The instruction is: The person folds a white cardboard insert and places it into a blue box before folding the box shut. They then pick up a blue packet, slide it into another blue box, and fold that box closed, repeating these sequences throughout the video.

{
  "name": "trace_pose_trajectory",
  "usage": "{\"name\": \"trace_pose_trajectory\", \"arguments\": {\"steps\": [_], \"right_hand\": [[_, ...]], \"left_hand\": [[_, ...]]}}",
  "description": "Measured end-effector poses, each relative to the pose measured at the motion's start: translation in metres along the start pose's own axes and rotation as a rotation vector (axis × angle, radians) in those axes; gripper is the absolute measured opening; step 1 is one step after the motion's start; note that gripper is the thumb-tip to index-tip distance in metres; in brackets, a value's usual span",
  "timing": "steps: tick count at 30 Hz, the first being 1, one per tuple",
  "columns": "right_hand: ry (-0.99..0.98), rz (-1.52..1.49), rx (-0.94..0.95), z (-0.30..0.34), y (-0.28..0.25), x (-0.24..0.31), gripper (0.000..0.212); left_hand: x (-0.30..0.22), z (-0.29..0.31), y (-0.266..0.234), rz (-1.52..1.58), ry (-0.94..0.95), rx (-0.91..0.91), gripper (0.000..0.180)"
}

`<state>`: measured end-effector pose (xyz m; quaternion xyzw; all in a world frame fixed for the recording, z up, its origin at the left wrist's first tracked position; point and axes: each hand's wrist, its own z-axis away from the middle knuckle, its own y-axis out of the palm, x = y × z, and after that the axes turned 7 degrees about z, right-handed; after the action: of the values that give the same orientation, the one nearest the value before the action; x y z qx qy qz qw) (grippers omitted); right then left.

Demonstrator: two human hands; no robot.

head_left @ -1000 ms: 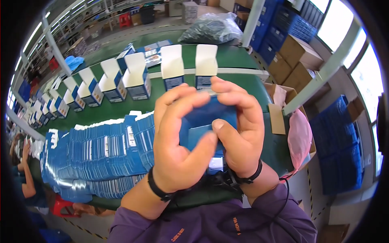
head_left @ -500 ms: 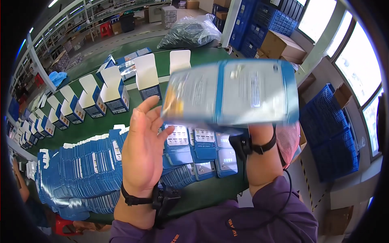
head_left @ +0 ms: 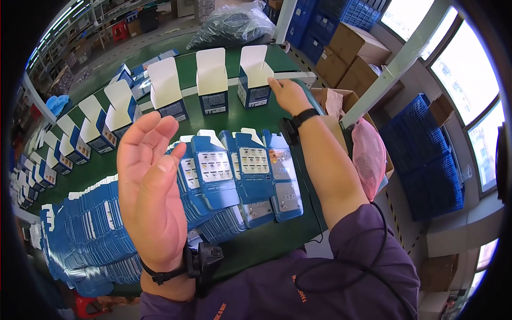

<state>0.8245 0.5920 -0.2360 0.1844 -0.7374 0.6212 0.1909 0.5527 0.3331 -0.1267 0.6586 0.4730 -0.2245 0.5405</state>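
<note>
My left hand (head_left: 154, 192) is raised in front of the flat cartons, its palm turned inward. Its fingers curve loosely with nothing between them. My right arm stretches away from me, and my right hand (head_left: 290, 96) reaches the right edge of a small blue-and-white carton (head_left: 255, 93) that stands with its lid up. Its fingers point at that edge and seem to touch it; some are hidden. To its left stands another carton (head_left: 213, 101) with a raised white lid. Below lie stacks of flat blue cartons (head_left: 215, 181) with printed panels.
A curved row of upright cartons (head_left: 96, 136) runs left along the green table (head_left: 256, 125). Long rows of flat blue cartons (head_left: 96, 229) lie nearer me. At right are a pink mesh bag (head_left: 369, 157), a brown box (head_left: 333, 101) and blue crates (head_left: 426, 160).
The large blue carton sheet that was in front of my right hand is gone from there. My right hand has moved forward to the end carton; my left hand has shifted left.
</note>
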Motion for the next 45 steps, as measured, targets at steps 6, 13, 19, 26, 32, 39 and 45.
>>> {"name": "trace_pose_trajectory", "arguments": {"steps": [6, 13, 19, 26, 32, 39, 45], "right_hand": [[-0.056, 0.127, 0.137, 0.125, 0.007, -0.012, 0.054], [-0.043, -0.227, -0.175, 0.149, -0.030, 0.019, 0.039], [-0.360, -0.555, -0.511, 0.203, -0.083, 0.118, 0.035], [-1.007, -0.623, -0.461, 0.229, -0.092, 0.142, 0.043], [-0.641, -1.084, -0.167, 0.219, -0.072, 0.150, 0.096], [-0.491, -1.032, -0.189, 0.246, -0.066, 0.167, 0.098], [-0.393, -1.222, -0.163, 0.240, -0.056, 0.168, 0.083]], "left_hand": [[0.007, 0.000, 0.011, 0.001, -0.002, 0.056, 0.058], [0.012, 0.010, 0.012, -0.156, -0.003, 0.138, 0.069], [0.046, 0.035, 0.032, -0.678, 0.224, 0.215, 0.086], [0.016, 0.010, 0.017, -0.148, -0.345, 0.386, 0.077], [0.008, 0.008, -0.003, -0.469, 0.251, 0.395, 0.070], [0.027, 0.015, 0.007, -0.022, 0.511, 0.225, 0.071], [0.017, 0.031, 0.010, -0.241, 0.562, 0.273, 0.067]]}}
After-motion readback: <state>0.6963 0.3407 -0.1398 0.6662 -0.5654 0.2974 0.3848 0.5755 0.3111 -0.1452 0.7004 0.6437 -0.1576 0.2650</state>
